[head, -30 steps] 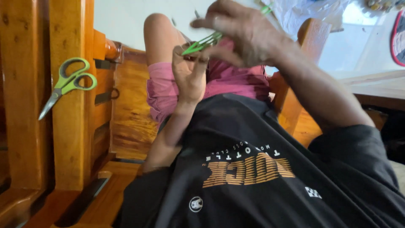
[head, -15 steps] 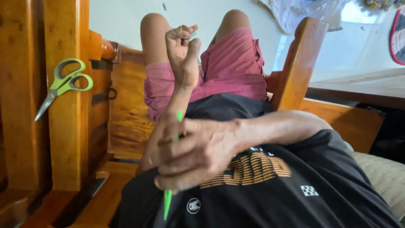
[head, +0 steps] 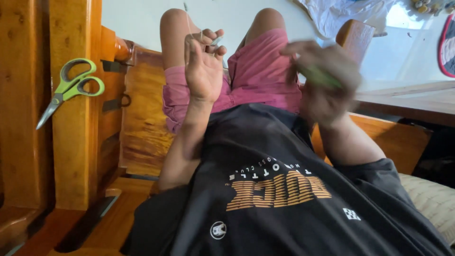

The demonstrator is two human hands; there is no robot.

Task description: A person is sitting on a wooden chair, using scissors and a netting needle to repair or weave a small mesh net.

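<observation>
Left hand (head: 204,66), upper centre, pinches a thin thread (head: 188,21) running upward; right hand (head: 324,80), blurred to its right, closed around a green tool (head: 318,76).

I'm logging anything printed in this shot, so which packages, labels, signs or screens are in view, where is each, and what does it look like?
No packages, signs or screens show.
Shirt print: across the chest of the black T-shirt, orange striped block lettering under a small white arc of letters.
Round badge: lower on the shirt, white circle.
Small checkered patch: toward the right sleeve side, white.
</observation>
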